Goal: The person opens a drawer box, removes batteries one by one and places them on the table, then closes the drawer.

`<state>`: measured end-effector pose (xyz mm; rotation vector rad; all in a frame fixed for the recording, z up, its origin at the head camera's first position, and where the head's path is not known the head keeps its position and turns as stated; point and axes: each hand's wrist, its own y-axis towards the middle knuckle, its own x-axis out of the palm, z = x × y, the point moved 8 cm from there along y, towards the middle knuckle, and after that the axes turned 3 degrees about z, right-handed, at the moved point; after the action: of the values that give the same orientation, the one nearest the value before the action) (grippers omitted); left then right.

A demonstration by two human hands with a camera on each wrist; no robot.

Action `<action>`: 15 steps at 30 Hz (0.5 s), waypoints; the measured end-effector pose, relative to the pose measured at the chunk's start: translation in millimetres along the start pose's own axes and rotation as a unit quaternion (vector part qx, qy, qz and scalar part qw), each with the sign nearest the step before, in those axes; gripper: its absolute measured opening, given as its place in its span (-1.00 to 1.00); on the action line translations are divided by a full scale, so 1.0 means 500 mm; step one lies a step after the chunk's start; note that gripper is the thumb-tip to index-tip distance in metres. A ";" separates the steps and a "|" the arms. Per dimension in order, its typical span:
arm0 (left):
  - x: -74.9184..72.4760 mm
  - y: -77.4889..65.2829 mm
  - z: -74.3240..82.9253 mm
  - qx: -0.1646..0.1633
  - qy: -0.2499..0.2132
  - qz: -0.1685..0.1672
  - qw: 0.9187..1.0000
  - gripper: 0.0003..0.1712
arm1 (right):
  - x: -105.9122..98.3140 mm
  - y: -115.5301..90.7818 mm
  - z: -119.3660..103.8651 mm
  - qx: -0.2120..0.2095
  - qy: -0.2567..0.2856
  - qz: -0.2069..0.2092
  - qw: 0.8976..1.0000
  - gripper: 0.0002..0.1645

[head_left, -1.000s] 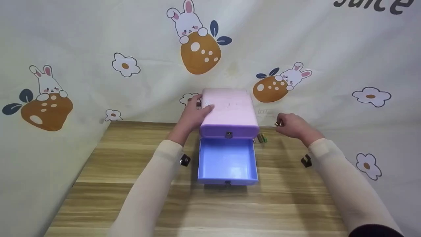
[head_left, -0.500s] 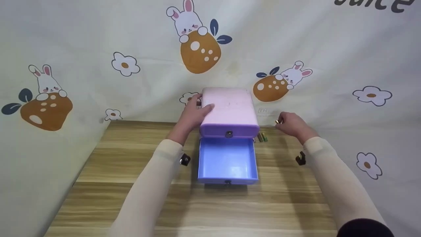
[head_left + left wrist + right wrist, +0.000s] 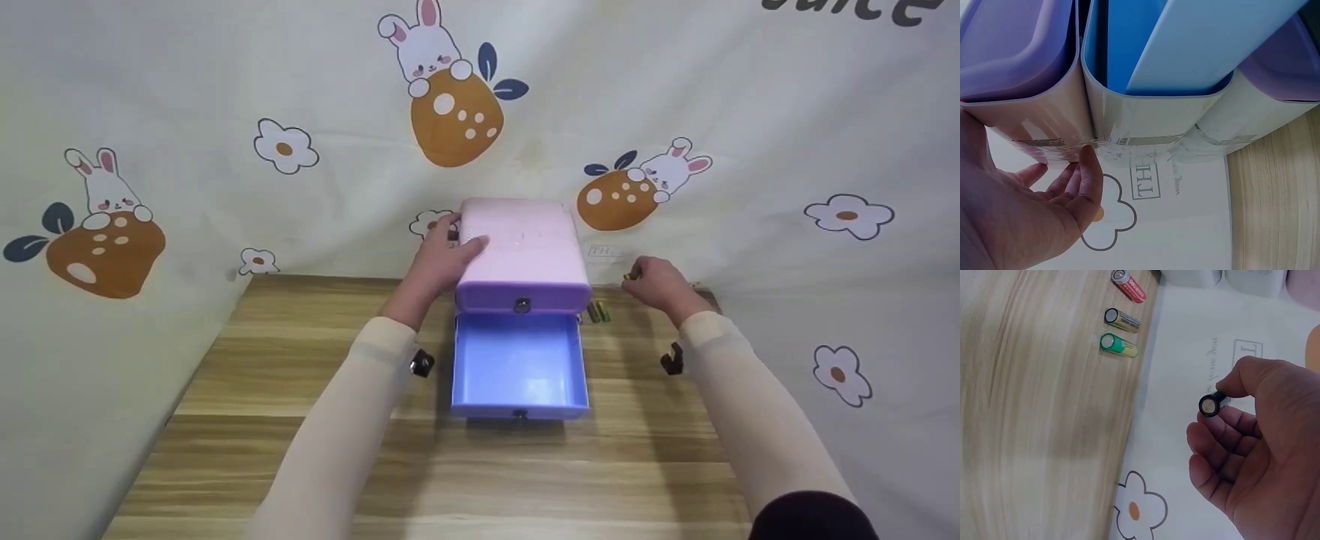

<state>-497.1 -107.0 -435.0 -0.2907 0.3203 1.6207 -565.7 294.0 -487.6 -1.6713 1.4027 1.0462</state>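
A small drawer cabinet (image 3: 521,240) with a pink top tier stands at the back of the table. Its blue middle drawer (image 3: 519,412) is pulled out, with nothing visible inside. My left hand (image 3: 441,259) grips the top tier's left side, thumb on top. In the left wrist view, the left hand's fingers (image 3: 1085,180) curl near the taped joint between tiers. My right hand (image 3: 658,285), raised right of the cabinet, pinches a dark-ended battery (image 3: 1210,406) between thumb and fingers. On the table lie a red-and-silver battery (image 3: 1129,286), a gold-and-dark battery (image 3: 1122,320) and a green battery (image 3: 1119,345).
A printed cloth (image 3: 337,210) with rabbits and flowers hangs behind the wood-grain table (image 3: 300,390), close behind the cabinet. The loose batteries lie beside the cabinet's right side, near the table's back edge.
My right hand and forearm have moved slightly left, toward the cabinet, with the battery still pinched. The left hand, cabinet and open drawer stay as they were.
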 end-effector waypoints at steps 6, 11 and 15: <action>0.000 0.003 -0.003 0.002 0.001 0.003 1.000 -0.01 | 0.018 0.012 0.016 0.017 0.000 -0.009 1.000 -0.66; -0.001 0.004 -0.002 0.013 -0.008 0.003 1.000 -0.01 | 0.032 0.012 0.020 0.019 0.002 -0.002 1.000 -0.67; 0.000 0.003 0.001 0.025 -0.015 0.002 1.000 -0.02 | 0.040 0.007 0.014 -0.003 -0.010 0.021 1.000 -0.66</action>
<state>-498.3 -106.8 -434.3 -0.2284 0.3382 1.6169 -568.4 291.4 -508.6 -1.6372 1.4284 1.0880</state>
